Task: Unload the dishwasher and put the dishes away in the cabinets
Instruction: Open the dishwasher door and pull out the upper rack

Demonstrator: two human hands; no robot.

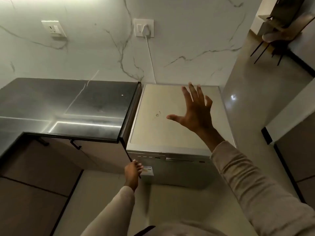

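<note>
**Right hand** (196, 114): empty, fingers straight and spread wide, thumb out to the side. It is held over the dishwasher's top panel; whether it touches cannot be told.

**Left hand** (133, 172): low, fingers curled, at the upper left corner of the dishwasher door. Whether it grips the door edge, or only rests against the dark strip there, cannot be told.

**Dishwasher** (153, 103): a freestanding unit with a pale top panel directly beneath the right hand. Its door (179, 174) is closed, so no dishes show.
- A sticker (148, 170) sits just beside the left hand's fingers.
- The handle slot (180, 160) runs side to side along the door's top edge. It lies to the right of the left hand, and below the right hand on the near side.

**Governing relation:** judged from this, the opening pull goes towards the person from that top edge. The left hand is already at door level and is the nearer one. The right hand would first have to drop over the front lip.

**Beyond the left hand:**
- dark counter (68, 106), butted against the dishwasher's left side
- cabinet handle (75, 144) under the counter

**Beyond the right hand's fingertips:**
- marble-veined wall
- plug (144, 28), with its cord (150, 57) running down behind the dishwasher
- a second wall plate (54, 28), further left
</note>
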